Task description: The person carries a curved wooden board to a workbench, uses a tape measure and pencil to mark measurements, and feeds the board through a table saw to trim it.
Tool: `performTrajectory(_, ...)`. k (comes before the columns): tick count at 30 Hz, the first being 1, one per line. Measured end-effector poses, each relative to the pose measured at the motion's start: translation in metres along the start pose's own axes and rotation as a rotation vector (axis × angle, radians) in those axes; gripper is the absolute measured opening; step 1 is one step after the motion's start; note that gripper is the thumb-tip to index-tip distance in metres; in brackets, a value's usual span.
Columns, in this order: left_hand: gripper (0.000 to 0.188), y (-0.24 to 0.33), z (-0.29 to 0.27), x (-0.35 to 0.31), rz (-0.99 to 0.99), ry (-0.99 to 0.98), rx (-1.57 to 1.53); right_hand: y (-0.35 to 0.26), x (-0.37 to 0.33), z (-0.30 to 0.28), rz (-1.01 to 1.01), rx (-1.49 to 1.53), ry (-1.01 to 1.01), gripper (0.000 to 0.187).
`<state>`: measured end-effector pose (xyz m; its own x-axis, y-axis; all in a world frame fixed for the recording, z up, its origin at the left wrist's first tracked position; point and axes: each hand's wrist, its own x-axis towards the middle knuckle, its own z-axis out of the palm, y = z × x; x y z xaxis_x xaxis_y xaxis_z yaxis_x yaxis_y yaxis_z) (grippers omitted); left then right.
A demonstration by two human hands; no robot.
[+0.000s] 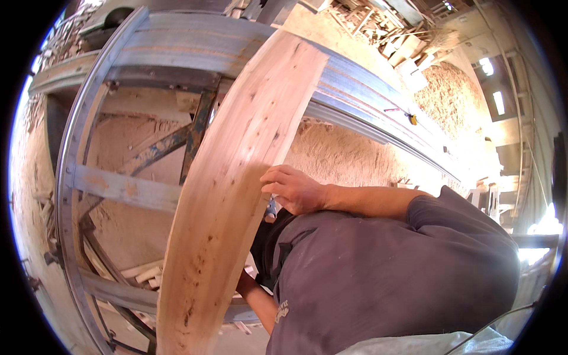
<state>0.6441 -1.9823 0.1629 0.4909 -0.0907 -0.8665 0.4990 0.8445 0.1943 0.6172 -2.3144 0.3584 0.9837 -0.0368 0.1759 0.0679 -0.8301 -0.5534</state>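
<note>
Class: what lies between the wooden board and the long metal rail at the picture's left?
In the head view, metal crossbars run from the rail toward the board; beneath show a diagonal brace and wood scraps.

floor [349, 145]: tan, dusty
wood scraps [408, 47]: piled, upper right
sawdust [447, 89]: heaped nearby
wall [473, 50]: two small bright openings [499, 103]
light: glaring, right

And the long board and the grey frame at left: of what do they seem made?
Long board: wood, apparently bare and unvarnished; pale grain and dark knots show this. Grey frame: probably metal, perhaps steel, with smooth surface and slight sheen; brownish, rust-like patches suggest it.
</note>
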Motion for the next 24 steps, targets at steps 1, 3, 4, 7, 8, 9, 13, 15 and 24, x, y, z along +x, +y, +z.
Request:
performTrajectory(1, 0.049, 0.001, 0.0, 0.001, -0.01, -0.007, 0.014, 0.004, -0.006, -0.001, 0.074, -0.008, 0.052, 0.035)
performTrajectory(3, 0.047, 0.001, -0.001, 0.003, -0.034, -0.014, 0.044, 0.014, -0.018, -0.012, 0.188, -0.045, 0.163, 0.036)
performTrajectory(4, 0.046, 0.001, -0.003, 0.002, -0.041, -0.023, 0.06, 0.021, -0.027, -0.019, 0.245, -0.059, 0.222, 0.037)
performTrajectory(7, 0.043, -0.009, -0.007, -0.001, -0.095, -0.031, 0.137, 0.07, -0.073, -0.047, 0.347, -0.238, 0.285, 0.033)
performTrajectory(8, 0.042, -0.012, -0.011, -0.003, -0.134, -0.027, 0.175, 0.087, -0.094, -0.054, 0.405, -0.313, 0.3, 0.032)
performTrajectory(9, 0.042, -0.013, -0.016, -0.003, -0.163, -0.032, 0.21, 0.106, -0.109, -0.062, 0.452, -0.329, 0.314, 0.035)
performTrajectory(13, 0.035, -0.003, -0.048, 0.022, -0.295, -0.195, 0.397, 0.194, -0.179, -0.118, 0.721, -0.486, 0.399, 0.043)
performTrajectory(15, 0.031, -0.001, -0.073, 0.042, -0.238, -0.349, 0.558, 0.244, -0.222, -0.153, 0.905, -0.577, 0.384, 0.047)
performTrajectory(24, 0.038, -0.151, -0.022, -0.08, 0.014, -0.095, 1.762, 0.388, -0.454, -0.289, 1.166, -0.772, 0.424, 0.048)
